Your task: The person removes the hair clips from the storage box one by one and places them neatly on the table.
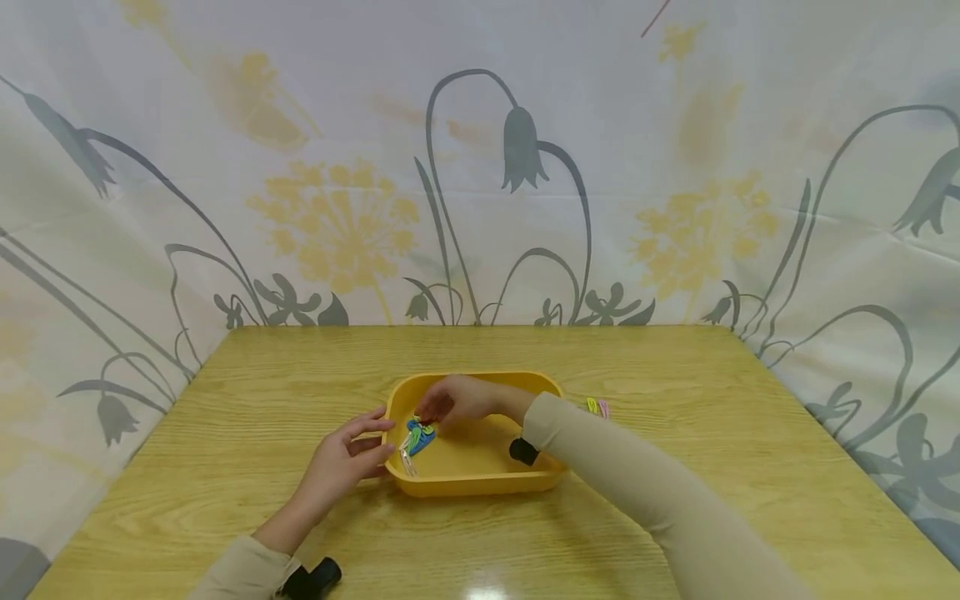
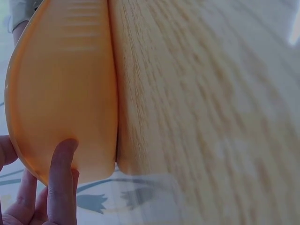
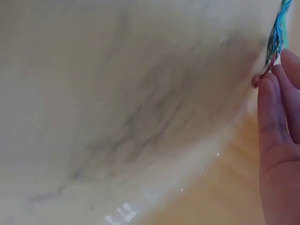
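A yellow plastic tray [image 1: 480,485] stands on the table. My left hand [image 1: 347,454] holds its left end; in the left wrist view a finger lies against the outer wall [image 2: 70,93] and another is at the rim. My right hand [image 1: 459,398] reaches into the tray from the right, fingertips down at the left end. It pinches a small dark red hair clip [image 3: 262,77], mostly hidden by the fingers. Beneath and beside those fingertips lies a pile of blue and green hair clips [image 1: 422,440], with pale ones [image 1: 407,462] nearer the front.
On the wooden table [image 1: 660,358], just right of the tray, lie a yellow-green hair clip [image 1: 592,406] and a pink hair clip [image 1: 604,409]. A flower-printed cloth [image 1: 480,250] hangs behind the table and along its sides. My right forearm [image 1: 622,467] crosses over the tray's right end.
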`<state>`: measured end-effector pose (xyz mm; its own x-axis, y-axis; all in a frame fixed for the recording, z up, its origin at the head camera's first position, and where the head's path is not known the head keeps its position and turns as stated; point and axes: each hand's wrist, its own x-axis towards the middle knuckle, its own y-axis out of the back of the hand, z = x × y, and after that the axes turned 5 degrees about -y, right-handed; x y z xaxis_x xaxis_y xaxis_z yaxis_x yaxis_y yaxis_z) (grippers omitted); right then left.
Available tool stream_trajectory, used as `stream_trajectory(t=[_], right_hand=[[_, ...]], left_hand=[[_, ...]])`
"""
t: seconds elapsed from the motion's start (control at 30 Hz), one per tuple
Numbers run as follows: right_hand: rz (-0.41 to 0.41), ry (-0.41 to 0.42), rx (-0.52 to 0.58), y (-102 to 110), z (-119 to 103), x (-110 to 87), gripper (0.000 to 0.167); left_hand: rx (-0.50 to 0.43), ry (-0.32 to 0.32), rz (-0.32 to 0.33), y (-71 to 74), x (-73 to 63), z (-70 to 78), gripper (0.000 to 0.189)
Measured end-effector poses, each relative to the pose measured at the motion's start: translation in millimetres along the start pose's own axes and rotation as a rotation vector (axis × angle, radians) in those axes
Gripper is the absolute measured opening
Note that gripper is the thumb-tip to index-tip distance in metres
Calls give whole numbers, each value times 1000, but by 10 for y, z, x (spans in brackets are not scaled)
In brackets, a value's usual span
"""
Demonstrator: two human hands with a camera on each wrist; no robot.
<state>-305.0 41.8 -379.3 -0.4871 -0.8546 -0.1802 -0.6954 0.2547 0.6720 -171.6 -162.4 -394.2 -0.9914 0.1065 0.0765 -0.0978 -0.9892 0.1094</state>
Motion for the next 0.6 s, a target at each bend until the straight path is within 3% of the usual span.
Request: stream_trajectory(t=[0.33,0.6], right_hand=[[9,-75,-34,49,-12,-131,30],[-23,-27,-44,34,19,-93,29]], left_hand=[[12,-4,6,-1,-2,0,36],[6,-6,4,3,2,-15,37]])
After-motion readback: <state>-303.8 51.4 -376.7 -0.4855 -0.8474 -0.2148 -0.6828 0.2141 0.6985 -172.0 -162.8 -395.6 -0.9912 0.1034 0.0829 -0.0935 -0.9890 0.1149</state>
